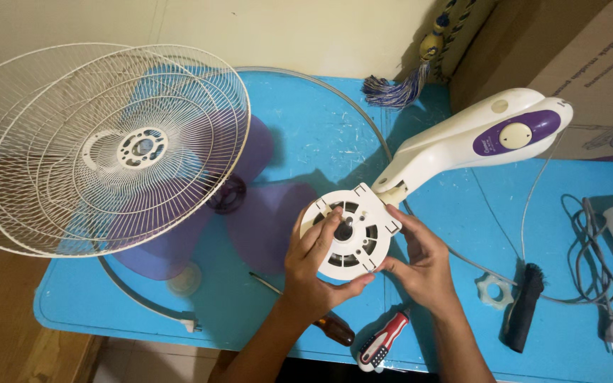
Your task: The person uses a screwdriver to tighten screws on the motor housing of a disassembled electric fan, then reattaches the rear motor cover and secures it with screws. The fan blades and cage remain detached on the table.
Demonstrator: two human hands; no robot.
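Both hands grip the round white plastic motor housing (350, 240), which sits at the lower end of the white and purple fan neck (473, 138) above the blue counter (306, 142). The left hand (315, 266) clasps the housing's left rim, fingers over its face; the right hand (420, 259) grasps its right edge. Left of the housing lie the translucent purple fan blade (264, 213) and two stacked white wire grilles (101, 149). Just below it rests a red and white screwdriver (383, 340); to its right, a black brush (523, 308).
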